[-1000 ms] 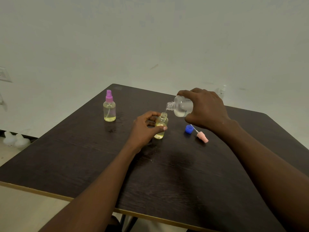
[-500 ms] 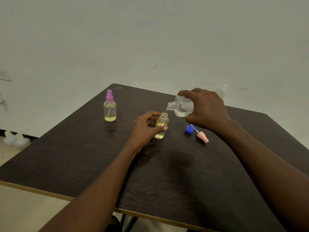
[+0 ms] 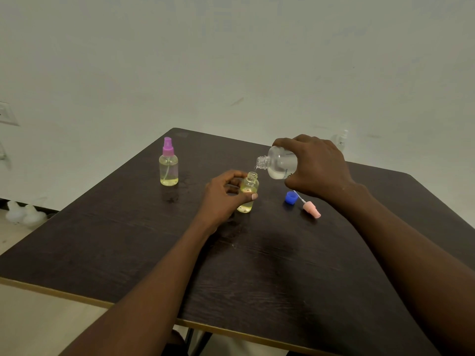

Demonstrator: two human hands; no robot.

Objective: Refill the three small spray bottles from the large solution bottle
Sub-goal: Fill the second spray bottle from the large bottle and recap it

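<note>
The small open bottle (image 3: pixel 248 194) is held upright on the dark table (image 3: pixel 257 265) by the left hand (image 3: pixel 223 196), whose thumb and fingers are curled round its body. Pale yellow liquid is seen inside it. The large solution bottle (image 3: pixel 279 163) is gripped by the right hand (image 3: pixel 318 168), with the fingers wrapped round its body. It is tilted, so that its open neck is pointed down and to the left, just above the mouth of the small bottle. A blue cap (image 3: pixel 290 197) and a pink spray head (image 3: pixel 311 209) are laid on the table just beside each other, below the right wrist. A purple-topped spray bottle (image 3: pixel 168 165) is placed upright, well apart to the left. A clear bottle (image 3: pixel 340 140) is partly hidden behind the right hand, near the far edge.
</note>
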